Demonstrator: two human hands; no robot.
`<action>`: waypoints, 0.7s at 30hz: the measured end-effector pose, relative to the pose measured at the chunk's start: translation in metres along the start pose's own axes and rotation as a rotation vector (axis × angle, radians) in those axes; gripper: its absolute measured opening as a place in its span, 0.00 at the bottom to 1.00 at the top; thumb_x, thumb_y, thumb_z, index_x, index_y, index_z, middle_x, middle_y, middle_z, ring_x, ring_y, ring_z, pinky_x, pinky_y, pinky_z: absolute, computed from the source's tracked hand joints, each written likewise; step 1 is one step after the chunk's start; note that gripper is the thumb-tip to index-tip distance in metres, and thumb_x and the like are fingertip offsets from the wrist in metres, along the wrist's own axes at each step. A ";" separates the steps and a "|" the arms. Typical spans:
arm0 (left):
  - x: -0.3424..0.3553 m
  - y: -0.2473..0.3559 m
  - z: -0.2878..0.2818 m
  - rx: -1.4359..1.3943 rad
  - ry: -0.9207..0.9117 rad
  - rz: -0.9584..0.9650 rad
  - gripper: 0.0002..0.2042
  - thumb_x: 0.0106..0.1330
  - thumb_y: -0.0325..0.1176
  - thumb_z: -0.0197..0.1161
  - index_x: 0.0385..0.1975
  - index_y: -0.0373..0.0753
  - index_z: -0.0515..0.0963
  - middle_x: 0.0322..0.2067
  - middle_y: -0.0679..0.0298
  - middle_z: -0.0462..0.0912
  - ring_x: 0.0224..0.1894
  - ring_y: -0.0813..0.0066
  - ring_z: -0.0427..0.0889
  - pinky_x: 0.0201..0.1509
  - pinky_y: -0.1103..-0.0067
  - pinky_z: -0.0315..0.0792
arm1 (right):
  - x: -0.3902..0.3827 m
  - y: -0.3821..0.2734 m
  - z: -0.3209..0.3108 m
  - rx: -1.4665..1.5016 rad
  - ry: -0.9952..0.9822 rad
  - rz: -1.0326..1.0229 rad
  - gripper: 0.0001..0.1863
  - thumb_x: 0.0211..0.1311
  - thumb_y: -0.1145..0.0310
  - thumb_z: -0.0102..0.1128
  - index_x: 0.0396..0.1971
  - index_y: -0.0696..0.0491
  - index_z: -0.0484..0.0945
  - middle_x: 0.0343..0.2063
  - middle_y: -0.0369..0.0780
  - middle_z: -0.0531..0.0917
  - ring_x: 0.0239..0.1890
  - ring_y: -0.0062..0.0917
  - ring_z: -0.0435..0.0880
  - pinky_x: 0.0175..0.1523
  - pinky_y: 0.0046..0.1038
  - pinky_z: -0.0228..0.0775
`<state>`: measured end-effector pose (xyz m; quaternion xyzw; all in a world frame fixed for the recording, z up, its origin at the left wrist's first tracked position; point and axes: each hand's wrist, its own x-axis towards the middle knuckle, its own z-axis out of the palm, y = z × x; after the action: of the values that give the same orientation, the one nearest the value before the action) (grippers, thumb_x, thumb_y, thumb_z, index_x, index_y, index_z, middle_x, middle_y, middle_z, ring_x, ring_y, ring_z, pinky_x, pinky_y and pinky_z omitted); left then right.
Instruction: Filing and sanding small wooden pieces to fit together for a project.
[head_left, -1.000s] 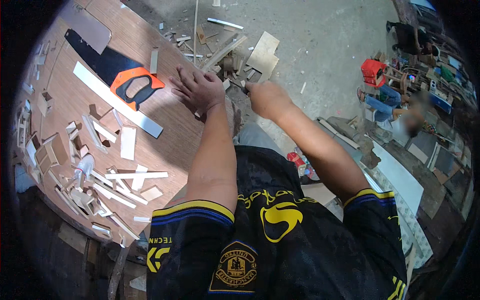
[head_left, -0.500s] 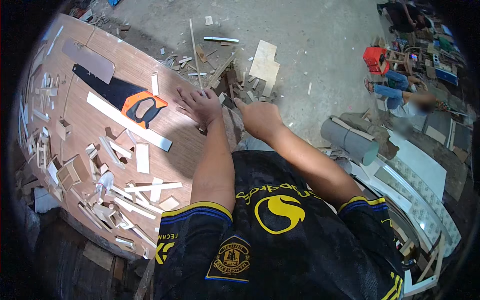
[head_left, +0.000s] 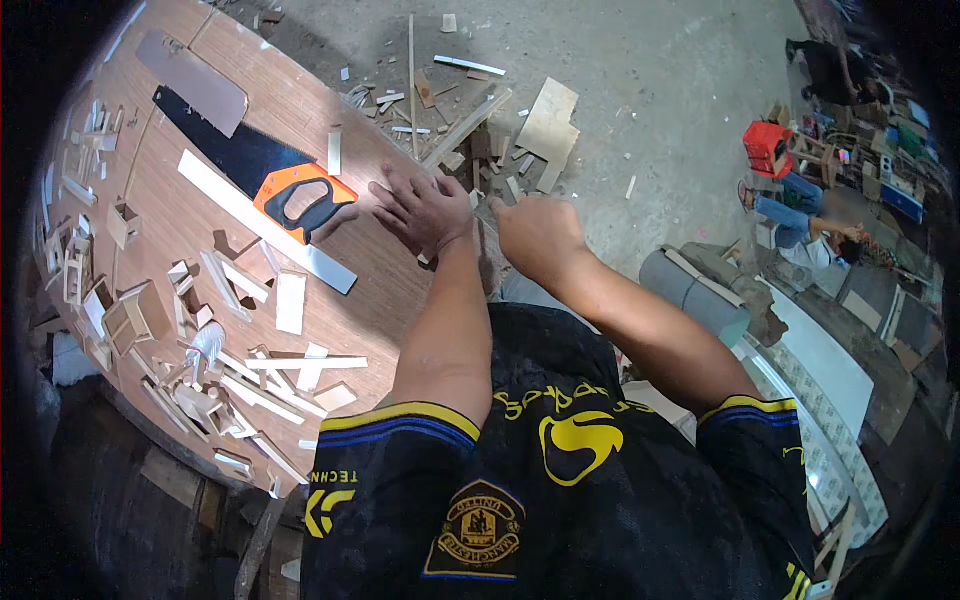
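My left hand point(head_left: 428, 215) lies spread at the workbench's point(head_left: 330, 330) edge, palm down, partly over whatever is beneath it. Just right of it my right hand point(head_left: 540, 230) is curled, thumb side toward the edge; what it grips is too small and hidden to make out. To the left of my hands a saw point(head_left: 239, 154) with an orange and black handle lies beside a long white strip point(head_left: 330, 270) and a grey-brown panel point(head_left: 195, 80). A small pale strip point(head_left: 334, 152) lies above the handle.
Small wooden pieces point(head_left: 290, 300) and box-like parts point(head_left: 135, 320) crowd the bench's left. Offcuts and a plywood sheet point(head_left: 545, 120) lie on the concrete floor point(head_left: 660, 80). At right are two people point(head_left: 800, 240) point(head_left: 830, 70), a red crate point(head_left: 768, 148), a grey roll point(head_left: 690, 295) and leaning sheets point(head_left: 830, 360).
The view has shifted slightly. My right hand has come a little nearer my left hand, still curled at the bench edge. My left hand stays spread there.
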<state>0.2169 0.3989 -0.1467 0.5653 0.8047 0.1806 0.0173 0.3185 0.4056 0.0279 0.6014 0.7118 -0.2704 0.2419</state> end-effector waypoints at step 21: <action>0.006 0.001 0.001 0.050 0.058 0.038 0.11 0.52 0.37 0.61 0.30 0.37 0.76 0.63 0.53 0.67 0.67 0.37 0.60 0.65 0.45 0.57 | 0.013 0.007 0.026 0.078 -0.086 0.110 0.16 0.63 0.67 0.46 0.48 0.45 0.77 0.27 0.47 0.85 0.32 0.42 0.86 0.32 0.43 0.77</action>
<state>0.2158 0.4050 -0.1461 0.5751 0.7983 0.1772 -0.0235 0.3240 0.3987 -0.0009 0.6362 0.6557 -0.3098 0.2633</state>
